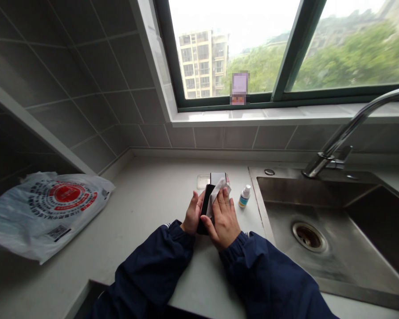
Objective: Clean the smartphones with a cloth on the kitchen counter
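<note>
A dark smartphone (204, 210) is held slightly tilted above the counter by my left hand (192, 213), which grips its left edge. On the phone's face lies a white wipe (217, 189), pressed there under the fingers of my right hand (225, 218). My right thumb rests over the phone's lower part. A small white spray bottle (244, 196) with a blue and yellow label stands upright just right of my hands. Behind them lie a clear phone case (203, 181) and a white flat item with a dark edge (218, 177), partly covered by the wipe.
A steel sink (346, 230) with a chrome faucet (339, 128) is set into the pale counter (146, 190) on the right. A white plastic bag (43, 212) with red print sits at the left. The window (229, 48) is behind the counter.
</note>
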### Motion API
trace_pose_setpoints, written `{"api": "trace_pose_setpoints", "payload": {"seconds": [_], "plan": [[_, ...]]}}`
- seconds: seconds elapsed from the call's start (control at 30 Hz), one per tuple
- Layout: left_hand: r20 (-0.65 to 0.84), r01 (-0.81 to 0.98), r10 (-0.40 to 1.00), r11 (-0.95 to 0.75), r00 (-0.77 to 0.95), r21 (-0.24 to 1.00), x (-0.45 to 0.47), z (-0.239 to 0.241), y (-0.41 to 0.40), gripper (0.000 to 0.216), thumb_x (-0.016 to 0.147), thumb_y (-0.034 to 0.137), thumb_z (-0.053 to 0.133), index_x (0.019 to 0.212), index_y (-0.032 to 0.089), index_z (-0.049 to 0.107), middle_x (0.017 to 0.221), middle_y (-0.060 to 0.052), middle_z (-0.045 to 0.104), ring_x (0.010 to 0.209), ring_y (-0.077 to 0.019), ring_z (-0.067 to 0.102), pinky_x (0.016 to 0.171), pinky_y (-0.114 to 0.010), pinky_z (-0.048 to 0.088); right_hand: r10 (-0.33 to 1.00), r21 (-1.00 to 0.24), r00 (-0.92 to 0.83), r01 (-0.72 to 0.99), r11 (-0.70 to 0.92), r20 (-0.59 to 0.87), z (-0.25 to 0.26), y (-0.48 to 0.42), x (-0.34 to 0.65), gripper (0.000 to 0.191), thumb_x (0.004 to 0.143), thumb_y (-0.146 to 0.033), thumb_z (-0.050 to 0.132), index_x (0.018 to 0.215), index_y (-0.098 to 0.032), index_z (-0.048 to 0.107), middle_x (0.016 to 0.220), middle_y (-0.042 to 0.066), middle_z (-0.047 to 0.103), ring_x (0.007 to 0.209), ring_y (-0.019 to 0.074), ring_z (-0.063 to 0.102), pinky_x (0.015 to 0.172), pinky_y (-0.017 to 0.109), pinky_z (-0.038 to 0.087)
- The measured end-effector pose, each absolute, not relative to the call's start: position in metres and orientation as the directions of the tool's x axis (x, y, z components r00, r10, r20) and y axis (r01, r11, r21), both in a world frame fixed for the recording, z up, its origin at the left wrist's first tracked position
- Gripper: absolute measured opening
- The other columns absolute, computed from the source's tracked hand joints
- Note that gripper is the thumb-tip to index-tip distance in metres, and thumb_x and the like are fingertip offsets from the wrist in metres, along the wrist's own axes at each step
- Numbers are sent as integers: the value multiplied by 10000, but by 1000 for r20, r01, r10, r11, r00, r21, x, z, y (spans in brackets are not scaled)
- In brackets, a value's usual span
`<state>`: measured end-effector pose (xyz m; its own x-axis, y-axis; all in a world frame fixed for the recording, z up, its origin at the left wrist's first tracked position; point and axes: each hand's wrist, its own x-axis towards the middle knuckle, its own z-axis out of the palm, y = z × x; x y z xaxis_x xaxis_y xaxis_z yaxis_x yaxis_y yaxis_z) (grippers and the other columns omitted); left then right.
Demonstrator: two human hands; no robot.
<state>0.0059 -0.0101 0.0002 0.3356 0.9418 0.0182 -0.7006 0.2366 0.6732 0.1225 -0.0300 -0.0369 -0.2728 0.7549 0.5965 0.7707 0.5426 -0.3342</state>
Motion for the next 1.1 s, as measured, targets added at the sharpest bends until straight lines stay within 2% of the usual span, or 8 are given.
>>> {"api": "trace_pose_setpoints", "payload": {"seconds": [0.23,0.47,0.57,0.7,0.87,0.97,1.1], "plan": [[5,-744,962,208,273,635,5,3,-9,659,907,620,475,1374,159,535,1357,-168,595,1323,-361,495,1135,-520,329,746,-325,-329,745,582,580,-37,-35,116,835,977,-452,452,1578,-76,11,1616,223,146,1499,404,100,1097,674,310],[-40,-789,987,150,157,596,1,13,-7,667,887,680,437,1281,161,580,1236,-178,658,1146,-362,621,979,-539,464,734,-289,-462,710,643,497,-31,-45,109,714,951,-406,498,1518,-25,289,1579,237,258,1493,394,159,1119,678,273],[-54,-776,994,112,100,620,-3,16,-5,677,881,697,421,1252,156,587,1201,-179,668,1062,-343,657,919,-511,501,721,-281,-511,687,670,469,-28,-48,108,655,924,-321,525,1484,-22,361,1572,226,286,1484,395,194,1118,674,288],[-57,-779,996,92,72,621,-5,19,-3,651,888,692,406,1267,189,570,1203,-158,665,1025,-315,667,896,-484,512,688,-286,-520,651,703,507,-30,-47,109,603,874,-165,497,1457,-34,416,1561,206,327,1484,353,227,1138,597,333],[-78,-788,992,122,94,603,-5,18,-3,653,876,699,424,1263,194,568,1208,-155,660,1030,-314,660,904,-490,506,647,-288,-471,627,724,600,-36,-42,113,661,815,-88,475,1470,-43,406,1536,196,382,1482,313,248,1146,523,377],[-71,-785,987,158,144,599,-5,17,-4,688,874,709,412,1278,174,567,1203,-163,662,1046,-327,654,921,-501,500,641,-296,-440,627,721,629,-37,-40,115,692,816,-88,462,1501,-72,367,1528,171,408,1475,288,272,1142,475,409],[-62,-779,981,185,185,600,-5,17,-3,712,890,682,393,1298,126,570,1199,-180,666,1073,-345,643,949,-502,486,629,-301,-410,622,723,661,-37,-38,117,671,822,-75,450,1490,-65,388,1501,172,448,1463,283,305,1151,452,412]]}}
